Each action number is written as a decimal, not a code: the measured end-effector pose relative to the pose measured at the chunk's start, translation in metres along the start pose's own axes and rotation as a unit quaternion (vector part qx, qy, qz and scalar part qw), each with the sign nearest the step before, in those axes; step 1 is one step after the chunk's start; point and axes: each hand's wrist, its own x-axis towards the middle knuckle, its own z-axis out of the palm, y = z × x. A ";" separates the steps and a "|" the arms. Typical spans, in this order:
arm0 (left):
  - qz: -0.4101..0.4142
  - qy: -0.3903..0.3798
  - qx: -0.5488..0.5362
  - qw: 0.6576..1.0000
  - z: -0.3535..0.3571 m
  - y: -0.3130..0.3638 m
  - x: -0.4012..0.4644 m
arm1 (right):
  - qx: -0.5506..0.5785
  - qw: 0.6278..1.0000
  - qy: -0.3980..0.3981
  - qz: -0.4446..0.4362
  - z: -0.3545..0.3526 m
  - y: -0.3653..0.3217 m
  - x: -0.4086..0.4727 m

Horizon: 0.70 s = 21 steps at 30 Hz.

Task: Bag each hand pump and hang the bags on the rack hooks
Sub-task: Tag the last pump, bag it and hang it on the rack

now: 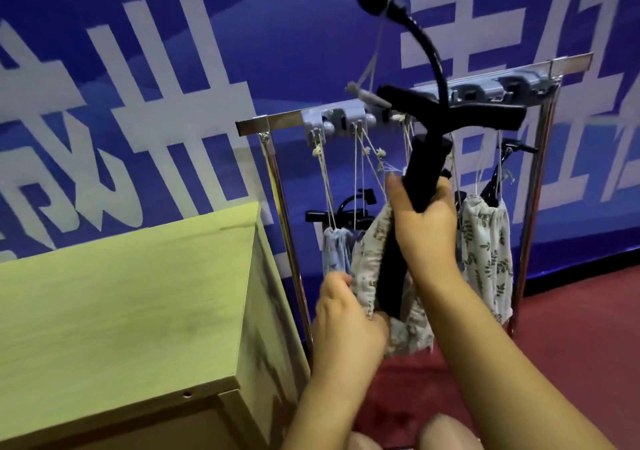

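A black hand pump (420,175) stands upright in front of the rack, its T-handle and curved hose sticking up. My right hand (420,221) grips the pump's barrel. The pump's lower end sits inside a floral drawstring bag (367,266). My left hand (341,305) pinches the bag's edge at the lower left. Behind them the metal rack (277,122) carries a grey hook strip (346,117). A bluish bag (334,252) with a pump hangs at the left, and a leaf-print bag (486,255) with a pump hangs at the right.
A light wooden table (138,293) fills the lower left, its corner close to the rack's left post. A blue banner wall stands behind the rack. The floor is dark red carpet (571,328). My knees show at the bottom edge.
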 end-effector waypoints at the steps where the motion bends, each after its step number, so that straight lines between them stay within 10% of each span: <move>1: -0.022 -0.075 0.006 0.997 0.001 -0.008 0.003 | 0.004 1.000 -0.002 0.000 0.000 0.002 0.001; 4: -0.049 -0.144 -0.182 0.972 -0.010 -0.012 0.007 | -0.021 1.000 -0.002 -0.008 -0.003 0.004 0.001; 8: -0.091 -0.077 -0.567 0.815 -0.033 0.019 0.020 | -0.111 0.992 -0.026 -0.051 -0.002 0.014 -0.015; 16: -0.082 -0.019 -0.679 0.729 -0.042 0.031 0.033 | 0.004 0.970 -0.240 0.027 -0.017 -0.005 -0.044; 21: -0.056 0.009 -0.705 0.707 -0.055 0.005 0.037 | 0.135 0.973 -0.127 0.139 -0.028 0.007 -0.026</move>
